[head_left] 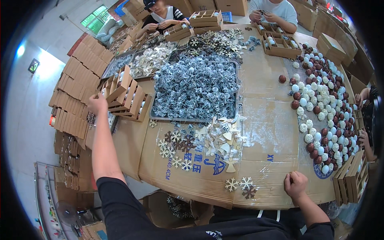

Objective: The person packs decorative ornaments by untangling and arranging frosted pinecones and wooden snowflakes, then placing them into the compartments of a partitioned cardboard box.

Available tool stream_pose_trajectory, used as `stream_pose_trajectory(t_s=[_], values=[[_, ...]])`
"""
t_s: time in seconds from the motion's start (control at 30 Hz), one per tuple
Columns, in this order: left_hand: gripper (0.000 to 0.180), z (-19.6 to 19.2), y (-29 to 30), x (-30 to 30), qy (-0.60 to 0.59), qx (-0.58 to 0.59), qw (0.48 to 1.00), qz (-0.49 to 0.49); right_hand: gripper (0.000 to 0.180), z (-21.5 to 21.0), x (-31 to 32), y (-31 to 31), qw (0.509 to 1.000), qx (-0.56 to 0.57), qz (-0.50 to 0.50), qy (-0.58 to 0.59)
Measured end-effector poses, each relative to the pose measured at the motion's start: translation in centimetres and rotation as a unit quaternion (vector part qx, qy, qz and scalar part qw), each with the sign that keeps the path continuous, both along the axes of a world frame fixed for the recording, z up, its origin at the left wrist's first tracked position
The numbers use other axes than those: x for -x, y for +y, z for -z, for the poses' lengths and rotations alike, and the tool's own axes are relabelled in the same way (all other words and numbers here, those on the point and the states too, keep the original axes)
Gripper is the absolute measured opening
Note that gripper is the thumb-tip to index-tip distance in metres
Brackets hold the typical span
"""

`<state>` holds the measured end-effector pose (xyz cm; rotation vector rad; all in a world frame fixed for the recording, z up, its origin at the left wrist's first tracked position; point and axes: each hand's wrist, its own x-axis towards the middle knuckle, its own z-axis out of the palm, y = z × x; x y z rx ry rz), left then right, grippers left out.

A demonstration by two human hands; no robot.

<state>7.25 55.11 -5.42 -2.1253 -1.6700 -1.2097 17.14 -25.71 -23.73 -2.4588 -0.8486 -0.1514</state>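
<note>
Left hand [97,104] stretched far out to the tilted cardboard boxes [126,96], fingers curled at a box edge; real grip not possible to tell. Right hand [295,185] closed in a loose fist on the table edge [260,200], near wooden snowflakes [240,185]. Risk: pulling one leaning box, tipping the others, spilling ornaments.

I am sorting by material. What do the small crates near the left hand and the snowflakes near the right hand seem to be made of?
The small crates look like unpainted light wood: pale tan slats with gaps. The snowflakes seem thin flat-cut wood or board, some pale, one dark brown; which of the two cannot be told.
</note>
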Motion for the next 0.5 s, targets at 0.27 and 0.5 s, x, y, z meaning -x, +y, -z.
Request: stream_pose_trajectory(t_s=[0.27, 0.5], values=[[0.041, -0.7, -5.5, -3.1, 0.165, -0.008, 0.966, 0.199, 0.026, -0.1, 0.0, 0.5, 1.000, -0.025, -0.003, -0.013], [0.020, 0.6, -5.4, -3.6, 0.193, -0.013, 0.959, 0.206, 0.022, -0.2, 0.1, -0.6, 0.999, -0.030, 0.010, -0.004]])
